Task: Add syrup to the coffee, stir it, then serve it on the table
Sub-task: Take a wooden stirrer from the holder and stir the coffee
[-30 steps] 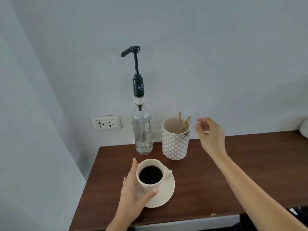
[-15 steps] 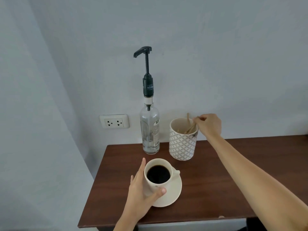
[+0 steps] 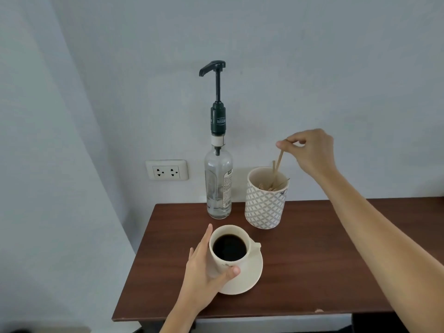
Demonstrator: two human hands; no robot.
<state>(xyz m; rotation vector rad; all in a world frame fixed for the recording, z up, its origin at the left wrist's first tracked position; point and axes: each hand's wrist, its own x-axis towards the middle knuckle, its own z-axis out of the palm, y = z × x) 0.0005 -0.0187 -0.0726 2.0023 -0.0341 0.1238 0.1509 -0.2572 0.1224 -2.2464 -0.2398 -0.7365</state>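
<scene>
pinching a wooden stirrer (image 3: pixel 279 159), right hand (image 3: pixel 310 150); left hand (image 3: pixel 206 265) grips coffee cup (image 3: pixel 228 248); syrup bottle (image 3: pixel 218 186) reads "teisseire".

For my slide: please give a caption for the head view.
Right hand lifts stir stick; left hand holds coffee cup.

A dark brown wooden table (image 3: pixel 312 260) stands against a pale grey-blue wall (image 3: pixel 312 56) with a white double power socket (image 3: pixel 166 169).
</scene>
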